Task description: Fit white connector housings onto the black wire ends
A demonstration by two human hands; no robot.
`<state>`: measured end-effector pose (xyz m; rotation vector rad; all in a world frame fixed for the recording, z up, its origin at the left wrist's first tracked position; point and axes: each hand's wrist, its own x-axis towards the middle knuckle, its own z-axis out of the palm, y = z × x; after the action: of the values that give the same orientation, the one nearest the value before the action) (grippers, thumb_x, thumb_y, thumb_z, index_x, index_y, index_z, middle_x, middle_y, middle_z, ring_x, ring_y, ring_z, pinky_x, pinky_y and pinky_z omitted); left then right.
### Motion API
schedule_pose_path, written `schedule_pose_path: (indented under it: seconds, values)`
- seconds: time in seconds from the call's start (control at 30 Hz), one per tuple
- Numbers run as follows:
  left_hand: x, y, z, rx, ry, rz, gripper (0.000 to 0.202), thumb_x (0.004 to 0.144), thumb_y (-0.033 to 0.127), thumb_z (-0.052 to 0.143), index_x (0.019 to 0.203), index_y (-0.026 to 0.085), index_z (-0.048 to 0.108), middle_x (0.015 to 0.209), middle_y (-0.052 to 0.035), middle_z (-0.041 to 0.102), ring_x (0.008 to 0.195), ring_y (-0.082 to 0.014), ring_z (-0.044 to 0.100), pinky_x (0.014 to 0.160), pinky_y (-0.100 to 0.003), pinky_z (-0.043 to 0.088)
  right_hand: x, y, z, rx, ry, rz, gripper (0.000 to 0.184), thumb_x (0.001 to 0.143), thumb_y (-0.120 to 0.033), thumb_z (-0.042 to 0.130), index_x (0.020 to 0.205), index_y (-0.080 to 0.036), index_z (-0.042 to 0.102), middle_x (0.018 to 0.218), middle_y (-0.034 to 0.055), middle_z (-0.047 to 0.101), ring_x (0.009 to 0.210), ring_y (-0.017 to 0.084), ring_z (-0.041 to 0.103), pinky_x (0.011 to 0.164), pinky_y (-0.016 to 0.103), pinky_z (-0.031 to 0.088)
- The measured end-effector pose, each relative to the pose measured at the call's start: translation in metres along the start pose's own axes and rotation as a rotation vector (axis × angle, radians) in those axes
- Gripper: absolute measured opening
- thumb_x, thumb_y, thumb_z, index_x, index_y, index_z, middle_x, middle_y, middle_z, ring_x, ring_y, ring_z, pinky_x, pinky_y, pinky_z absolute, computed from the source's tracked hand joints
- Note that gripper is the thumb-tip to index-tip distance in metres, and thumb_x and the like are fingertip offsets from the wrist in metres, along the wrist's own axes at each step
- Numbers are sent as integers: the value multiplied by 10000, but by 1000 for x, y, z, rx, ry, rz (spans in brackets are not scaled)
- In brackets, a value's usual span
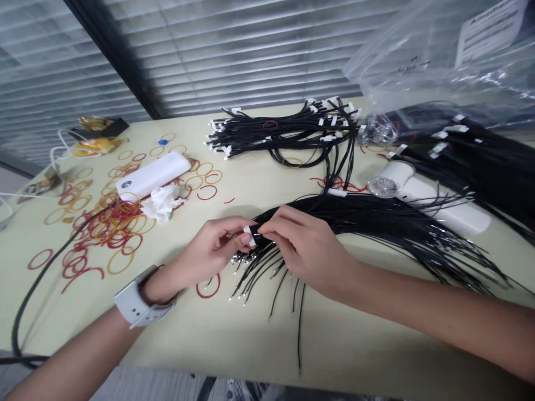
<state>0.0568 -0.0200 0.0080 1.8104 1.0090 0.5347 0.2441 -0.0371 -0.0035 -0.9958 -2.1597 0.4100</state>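
Note:
My left hand [213,248] and my right hand [303,245] meet at the middle of the table, both pinched on the end of a loose bunch of thin black wires [388,223] that fans out to the right. A small white connector [249,234] shows between the fingertips. Bare wire ends [259,273] hang below my hands. On my left wrist sits a white-banded watch [140,303].
Bundled black cables with white connectors [288,133] lie at the back. Red and yellow rubber bands [108,223] are scattered at the left around a white power bank [152,175] and crumpled tissue [163,201]. A white cylinder [426,195], more cables and clear plastic bags [443,55] fill the right.

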Motion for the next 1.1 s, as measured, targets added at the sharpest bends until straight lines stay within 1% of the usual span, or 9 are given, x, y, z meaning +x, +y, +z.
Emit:
schedule_pose_path:
  seconds: [0.13,0.27,0.47,0.57,0.73,0.9,0.97,1.1]
  values:
    - [0,0,-1,24,-21,36,169,868,230,456,904,104,562,775,-38,578,695,-98,539,600,-174,442,3,-2,-1,45,55,70,138,783,-56,453,869,-131,531,773,18,578,683,91,521,610,202,390]
    - [0,1,-1,50,-20,25,176,866,232,460,923,102,565,782,-40,580,694,-102,531,596,-180,431,4,-4,-3,96,30,125,110,768,-59,480,834,-135,524,756,-7,590,656,66,528,591,173,383]
    - [0,3,-1,70,-31,34,169,862,214,466,941,107,572,788,-33,579,687,-94,520,592,-174,421,6,-4,-5,135,-3,135,114,763,-59,476,828,-142,519,738,-14,584,665,66,535,602,170,384]
    - [0,4,-1,83,-39,45,171,865,218,463,919,103,578,778,-35,579,674,-94,508,586,-177,415,8,-3,-6,162,-8,116,112,771,-57,462,824,-142,511,734,-9,575,667,66,531,608,170,382]
    - [0,2,-2,77,-50,71,166,865,211,460,885,99,582,768,-38,580,674,-94,511,587,-177,416,7,-1,-5,145,-7,24,117,775,-47,456,845,-130,500,746,-5,562,676,62,510,611,167,372]
    - [1,1,-1,66,-49,85,152,863,193,462,862,97,580,728,-23,568,649,-81,502,567,-162,410,5,-1,-1,119,41,3,117,768,-38,461,832,-129,499,739,-9,549,666,61,487,603,171,358]
    - [1,0,-1,66,-53,100,130,856,183,478,859,105,582,717,-13,564,642,-74,494,558,-151,403,4,-1,0,150,48,25,120,763,-34,465,815,-135,502,733,-15,550,654,56,485,598,167,356]
    - [2,-2,-2,15,-71,90,143,859,179,478,932,113,582,758,-17,579,661,-68,514,585,-140,424,5,1,-1,315,8,146,113,750,-45,486,788,-149,512,706,-33,560,637,45,500,602,154,373]
